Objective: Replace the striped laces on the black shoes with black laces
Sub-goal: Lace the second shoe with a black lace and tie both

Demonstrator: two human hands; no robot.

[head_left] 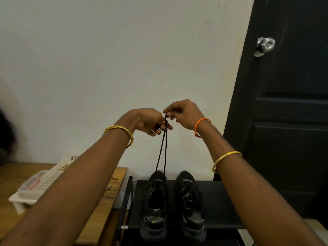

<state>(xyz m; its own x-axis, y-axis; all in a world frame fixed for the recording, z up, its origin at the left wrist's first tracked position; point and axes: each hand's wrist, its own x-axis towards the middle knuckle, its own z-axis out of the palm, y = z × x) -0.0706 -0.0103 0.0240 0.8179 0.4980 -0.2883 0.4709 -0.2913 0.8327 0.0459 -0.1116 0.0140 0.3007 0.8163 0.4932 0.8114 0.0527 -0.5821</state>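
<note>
Both ends of the black lace (164, 150) are drawn up from the left shoe (154, 206) below the fingers. The left hand (152, 124) curls round them; the right hand (182, 113) pinches the tips. Level the ends under equal tension before threading further.

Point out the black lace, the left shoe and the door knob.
black lace (164, 153): head view, on the taut strands between hands and shoe.
left shoe (153, 226): head view, on its heel.
door knob (266, 44): head view, on the round metal face.
</note>
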